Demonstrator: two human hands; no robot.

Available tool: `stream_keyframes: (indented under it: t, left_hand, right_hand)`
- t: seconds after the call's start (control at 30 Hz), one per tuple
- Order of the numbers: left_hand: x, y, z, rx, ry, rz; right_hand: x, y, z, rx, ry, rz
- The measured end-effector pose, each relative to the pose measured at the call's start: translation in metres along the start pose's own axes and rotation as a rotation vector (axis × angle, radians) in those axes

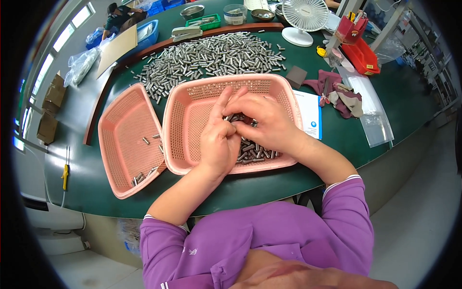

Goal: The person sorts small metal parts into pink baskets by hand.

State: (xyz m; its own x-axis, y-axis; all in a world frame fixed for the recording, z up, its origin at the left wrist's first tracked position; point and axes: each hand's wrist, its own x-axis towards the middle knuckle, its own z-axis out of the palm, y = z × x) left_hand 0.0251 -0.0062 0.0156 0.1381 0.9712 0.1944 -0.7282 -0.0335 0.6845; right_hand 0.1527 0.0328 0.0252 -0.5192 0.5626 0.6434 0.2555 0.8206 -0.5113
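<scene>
My left hand (217,143) and my right hand (270,121) meet above a pink mesh basket (169,137). Thumb and fingers of the right hand pinch together against the left hand's fingertips. Some fingers of the left hand point up, while its thumb bends inward. Whatever lies between the fingertips is hidden. Short metal pins (255,153) fill the right part of this basket, under my hands. To its left, a second pink basket (129,149) leans tilted against it, with a few pins (138,178) inside.
A wide heap of metal pins (211,58) covers the green table behind the baskets, bounded by a brown strip (144,57). A white fan (304,19), red bin (360,57), cloth pieces (347,100) and paper sheet (310,113) stand or lie rightward. A yellow-handled tool (65,177) lies left.
</scene>
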Motion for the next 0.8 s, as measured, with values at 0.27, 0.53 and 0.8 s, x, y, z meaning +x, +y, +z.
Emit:
stream_keyframes:
  t: [0.27,0.53,0.8]
  left_hand:
    - [0.001,-0.002,-0.001,-0.015,0.012,0.022]
    - [0.001,-0.003,0.001,-0.045,0.069,0.019]
    - [0.002,-0.006,-0.006,-0.112,0.137,0.016]
  right_hand:
    - [0.002,-0.002,-0.006,0.137,-0.068,0.153]
    - [0.006,0.015,-0.013,0.859,0.028,0.465]
    - [0.003,0.037,-0.020,1.467,0.031,0.606]
